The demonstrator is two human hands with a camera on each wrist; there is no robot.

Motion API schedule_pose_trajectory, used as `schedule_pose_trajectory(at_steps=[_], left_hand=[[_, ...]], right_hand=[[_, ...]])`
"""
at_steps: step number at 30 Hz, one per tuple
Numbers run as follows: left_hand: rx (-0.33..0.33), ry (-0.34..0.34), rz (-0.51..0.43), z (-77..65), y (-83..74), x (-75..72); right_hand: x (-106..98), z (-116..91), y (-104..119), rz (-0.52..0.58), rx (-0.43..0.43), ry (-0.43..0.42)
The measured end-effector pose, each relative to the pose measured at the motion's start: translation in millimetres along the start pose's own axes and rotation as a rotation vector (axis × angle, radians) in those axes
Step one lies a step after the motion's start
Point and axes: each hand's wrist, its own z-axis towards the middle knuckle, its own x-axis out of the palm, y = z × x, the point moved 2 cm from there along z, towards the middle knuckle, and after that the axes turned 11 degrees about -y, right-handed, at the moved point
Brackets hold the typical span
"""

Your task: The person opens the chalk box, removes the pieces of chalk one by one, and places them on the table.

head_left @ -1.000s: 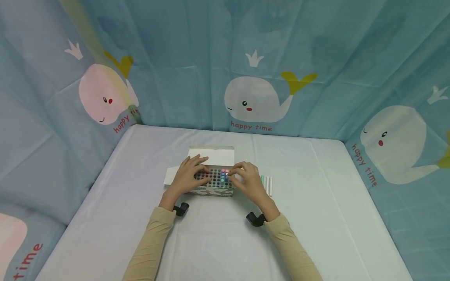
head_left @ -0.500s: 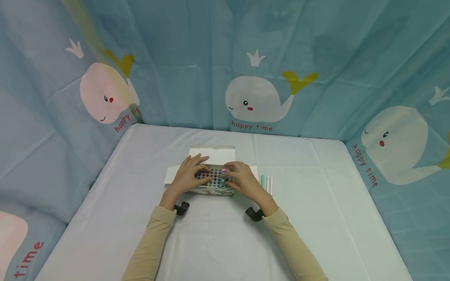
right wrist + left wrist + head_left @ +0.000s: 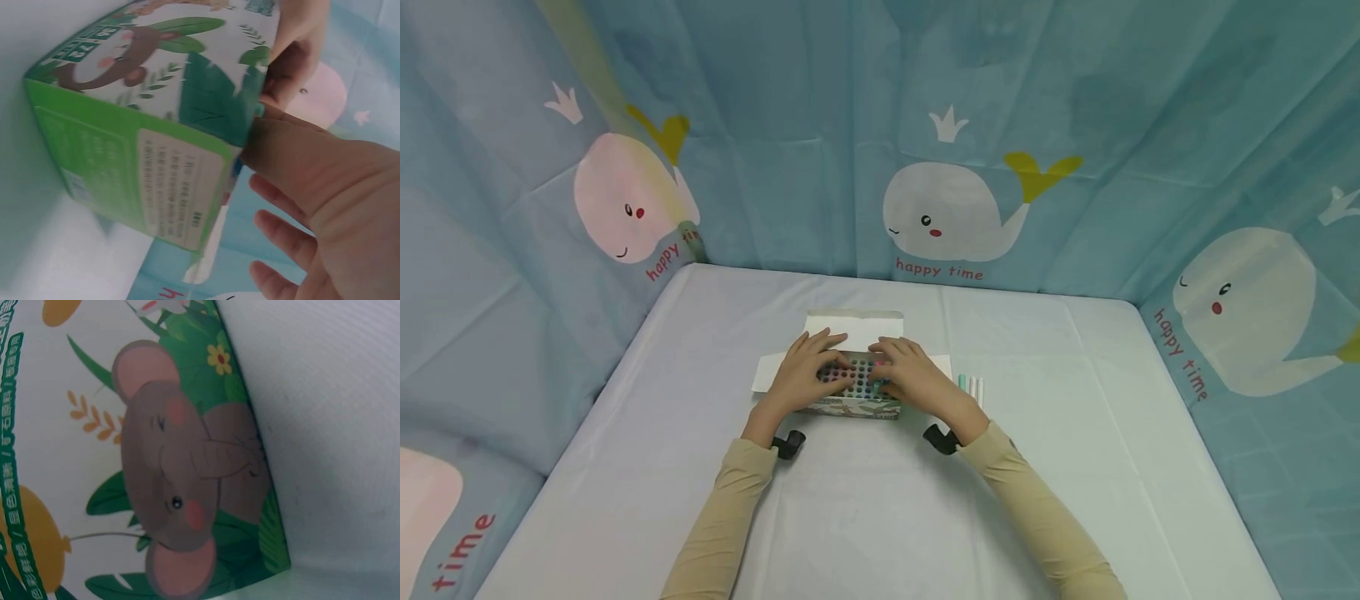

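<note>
Two hands are over an open marker box (image 3: 853,407) on the white table (image 3: 850,517). We see the left hand (image 3: 803,372) across the box's left part, its thumb and index finger curved and apart, with some of the round marker tops (image 3: 860,374) showing between them; its other fingers reach towards the raised back flap (image 3: 853,327). We find the right hand (image 3: 917,375) at the other end, thumb and fingers bent down over the tops there. From the right wrist, we see a teal cap (image 3: 259,110) beside that thumb's tip, just over the box's edge, and the remaining fingers spread loosely beyond the green end panel (image 3: 125,162); we cannot tell whether thumb and index finger pinch the cap. To the right of the box we count a green marker (image 3: 962,382) and two white markers (image 3: 980,392) lying on the table. The left wrist view shows us the box's printed elephant (image 3: 169,462).
</note>
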Motion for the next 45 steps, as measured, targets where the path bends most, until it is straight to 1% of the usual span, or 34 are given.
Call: schedule_pose_trajectory(at_steps=[14,21,27,30,33,36,39,42,45], left_hand=[[0.006,0.001,-0.009,0.9,-1.5,-0.7],[-0.004,0.006,-0.012,0.4,-0.6,-1.1],[-0.009,0.014,-0.007,-0.1,0.9,-0.8],[-0.004,0.011,-0.006,-0.2,0.9,-1.1],[-0.002,0.011,-0.011,-0.2,0.0,-1.5],[-0.008,0.016,-0.011,0.1,-0.9,-1.9],[-0.019,0.027,-0.002,0.1,-1.1,-1.9],[-0.025,0.030,0.005,-0.1,-1.3,-2.0],[-0.025,0.025,0.005,-0.2,-1.6,-2.2]], right_hand=[[-6,7,1,0.000,0.012,0.088],[-9,10,1,0.080,0.034,0.124],[-12,16,-2,0.142,0.023,0.115],[-14,17,-5,0.204,0.056,0.127],[-17,16,-10,0.290,0.110,0.135],[-17,13,-16,0.392,0.150,0.117],[-12,9,-22,0.497,0.175,0.072],[-5,5,-27,0.582,0.202,0.008],[2,0,-30,0.632,0.236,-0.069]])
